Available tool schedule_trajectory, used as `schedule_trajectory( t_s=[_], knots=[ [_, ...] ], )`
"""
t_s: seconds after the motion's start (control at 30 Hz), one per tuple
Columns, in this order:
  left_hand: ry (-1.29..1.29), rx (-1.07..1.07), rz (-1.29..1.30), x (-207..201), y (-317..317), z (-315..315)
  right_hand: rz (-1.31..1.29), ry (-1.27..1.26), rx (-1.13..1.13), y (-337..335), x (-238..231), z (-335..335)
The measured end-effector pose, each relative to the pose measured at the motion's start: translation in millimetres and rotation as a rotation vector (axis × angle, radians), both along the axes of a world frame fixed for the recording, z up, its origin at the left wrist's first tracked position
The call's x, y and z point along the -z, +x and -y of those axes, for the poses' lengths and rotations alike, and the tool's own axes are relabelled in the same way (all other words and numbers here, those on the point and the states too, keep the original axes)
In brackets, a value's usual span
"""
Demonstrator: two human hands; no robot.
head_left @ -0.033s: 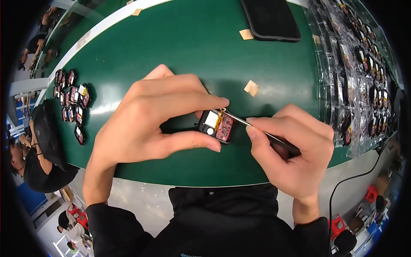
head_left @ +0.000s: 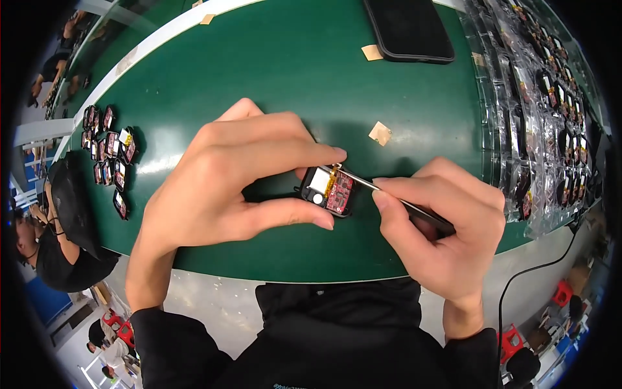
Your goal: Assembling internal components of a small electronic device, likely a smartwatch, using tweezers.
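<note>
A small black-cased electronic device (head_left: 329,190) lies at the middle of the green table, open side up. Inside it show a red circuit board, a white block, a round white spot and a strip of gold tape. My left hand (head_left: 227,172) grips the case, index finger at the far edge and thumb at the near edge. Pinched in my right hand (head_left: 447,227) are slim metal tweezers (head_left: 359,181) with a dark rear part. Their tip touches the device's far edge by the gold tape, close to my left index fingertip; the exact contact is too small to tell.
A group of similar devices (head_left: 107,146) sits at the left. Clear plastic trays (head_left: 531,129) with many more stand along the right. A black phone (head_left: 411,29) lies at the back, and a tan paper square (head_left: 380,133) beyond the device. A black cable (head_left: 512,285) hangs at right.
</note>
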State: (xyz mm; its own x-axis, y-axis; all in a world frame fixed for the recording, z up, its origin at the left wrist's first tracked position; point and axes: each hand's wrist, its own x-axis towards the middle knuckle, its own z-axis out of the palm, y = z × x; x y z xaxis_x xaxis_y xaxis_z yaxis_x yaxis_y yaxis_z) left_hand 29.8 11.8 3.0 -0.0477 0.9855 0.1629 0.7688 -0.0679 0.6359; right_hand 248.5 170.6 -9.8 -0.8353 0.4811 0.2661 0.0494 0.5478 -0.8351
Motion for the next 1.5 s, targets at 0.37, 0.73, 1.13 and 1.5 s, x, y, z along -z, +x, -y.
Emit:
schedule_trajectory(
  t_s=[0.37,0.73,1.13,1.5],
  knots=[
    [-0.026,-0.069,0.011,-3,5,-1,-0.049,0.176,0.032,4,3,3],
    [-0.047,-0.024,0.017,-3,-3,0,-0.054,0.175,0.003,3,4,5],
    [-0.049,0.084,0.067,3,-15,-1,0.008,0.011,-0.063,3,-2,-3],
    [-0.038,0.138,0.043,0,-14,-2,0.005,-0.005,-0.065,2,0,-1]
  ],
)
